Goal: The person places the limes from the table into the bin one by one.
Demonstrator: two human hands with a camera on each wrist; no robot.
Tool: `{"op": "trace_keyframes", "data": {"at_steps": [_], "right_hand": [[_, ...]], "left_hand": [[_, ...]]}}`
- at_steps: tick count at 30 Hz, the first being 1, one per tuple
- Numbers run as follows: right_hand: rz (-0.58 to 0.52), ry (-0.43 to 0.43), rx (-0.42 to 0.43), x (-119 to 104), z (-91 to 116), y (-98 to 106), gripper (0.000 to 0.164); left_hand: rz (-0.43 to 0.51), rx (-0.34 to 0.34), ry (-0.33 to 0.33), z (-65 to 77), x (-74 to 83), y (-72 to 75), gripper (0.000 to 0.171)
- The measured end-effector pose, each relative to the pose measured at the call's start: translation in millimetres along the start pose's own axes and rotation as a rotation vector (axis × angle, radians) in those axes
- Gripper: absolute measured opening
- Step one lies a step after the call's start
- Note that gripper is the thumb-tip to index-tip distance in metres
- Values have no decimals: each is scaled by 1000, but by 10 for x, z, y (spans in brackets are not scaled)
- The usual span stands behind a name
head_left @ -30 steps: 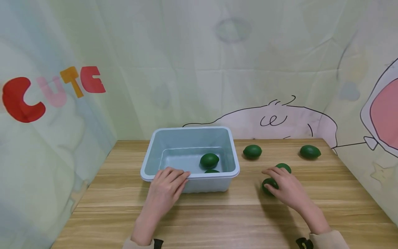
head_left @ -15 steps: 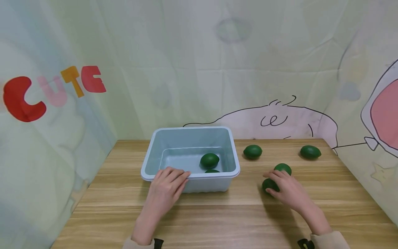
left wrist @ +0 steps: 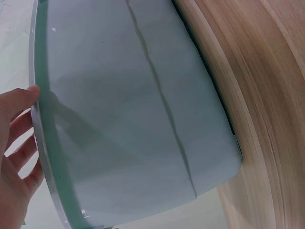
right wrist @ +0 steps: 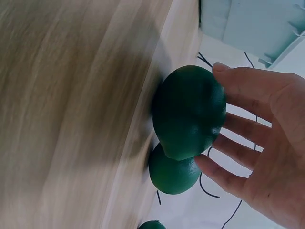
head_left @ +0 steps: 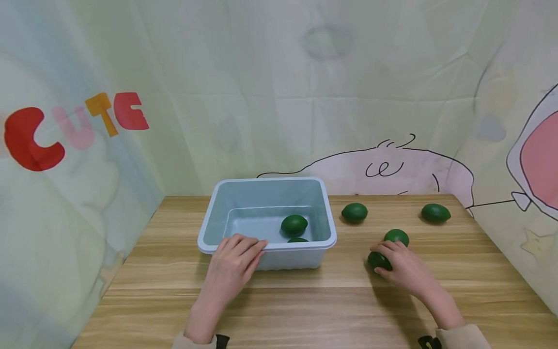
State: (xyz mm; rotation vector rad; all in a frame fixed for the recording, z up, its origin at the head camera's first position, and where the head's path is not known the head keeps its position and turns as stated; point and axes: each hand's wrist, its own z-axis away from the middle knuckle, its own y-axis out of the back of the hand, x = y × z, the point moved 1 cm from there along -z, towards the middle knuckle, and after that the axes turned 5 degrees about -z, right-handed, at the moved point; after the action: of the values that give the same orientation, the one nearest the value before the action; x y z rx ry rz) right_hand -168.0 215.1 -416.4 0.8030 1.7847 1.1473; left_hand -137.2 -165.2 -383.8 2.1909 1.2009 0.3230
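Observation:
A pale blue plastic box point(head_left: 287, 259) stands on the table. My left hand point(head_left: 233, 261) grips its near rim; in the left wrist view the thumb point(left wrist: 24, 101) lies on the outer side, with the fingers over the rim. Two green limes are inside, one plainly seen lime point(head_left: 294, 225) and one partly hidden by the near wall. To the right, my right hand point(head_left: 403, 265) holds a dark green lime point(head_left: 379, 261) at table level between thumb and fingers. In the right wrist view this lime point(right wrist: 189, 112) partly covers another lime point(right wrist: 174, 171) just behind it.
Farther back on the wooden table point(head_left: 305, 310) lie a lime point(head_left: 354, 213) right of the box and another lime point(head_left: 435, 213) near the right edge. A printed cloth backdrop point(head_left: 279, 97) rises behind the table and along both sides.
The right hand's fingers have shifted slightly down and right and drawn in on the near lime, uncovering more of the one behind. My left hand and the box stay put.

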Motion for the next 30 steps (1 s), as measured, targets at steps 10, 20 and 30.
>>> {"op": "trace_keyframes", "data": {"at_steps": [10, 20, 30], "right_hand": [[-13, -26, -29, 23, 6, -30, 50], [-18, -48, -58, 50, -4, -77, 54], [-32, -39, -63, 67, -14, -92, 54]], "left_hand": [[-3, 0, -4, 1, -1, 4, 26], [0, -2, -2, -3, 7, 11, 26], [-2, -12, 2, -1, 6, 18, 26]]}}
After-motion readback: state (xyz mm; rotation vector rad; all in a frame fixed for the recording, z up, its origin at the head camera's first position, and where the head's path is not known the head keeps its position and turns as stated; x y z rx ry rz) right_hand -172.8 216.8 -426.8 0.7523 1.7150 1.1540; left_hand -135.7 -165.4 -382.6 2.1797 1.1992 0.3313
